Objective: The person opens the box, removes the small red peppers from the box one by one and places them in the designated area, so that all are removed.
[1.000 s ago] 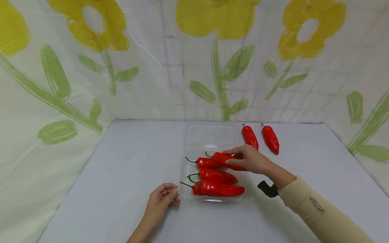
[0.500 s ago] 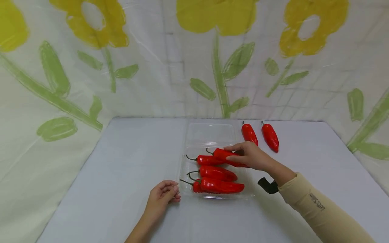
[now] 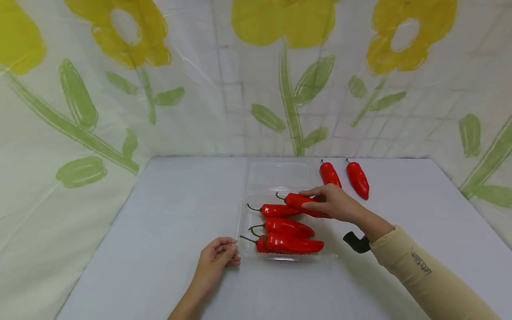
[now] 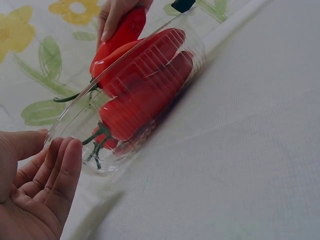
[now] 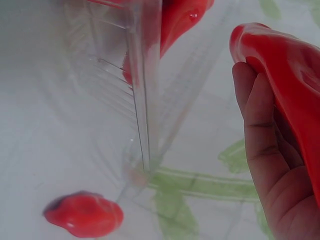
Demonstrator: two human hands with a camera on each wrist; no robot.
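Note:
My left hand [image 3: 216, 260] pinches the left rim of a clear plastic clamshell box [image 3: 284, 258] between thumb and fingertips. The box's lid [image 3: 280, 174] lies folded back towards the wall. Several red peppers [image 3: 294, 243] with green stems lie sideways inside, stems to the left. Over the far part of the box, my right hand [image 3: 338, 204] grips another red pepper [image 3: 295, 201] from above, its stem pointing left. In the right wrist view the fingers [image 5: 260, 120] curl along the underside of that pepper [image 5: 287, 60].
Two more red peppers lie at the table's back right; one [image 3: 330, 172] is near the lid, the other [image 3: 358, 180] farther right. A black curved piece [image 3: 354, 242] shows beside the right wrist. A flower-printed sheet [image 3: 200, 89] hangs behind the white table [image 3: 168, 213].
The right hand with its pepper has shifted slightly right and back above the box. The left hand stays at the box's rim. The view itself has moved a little.

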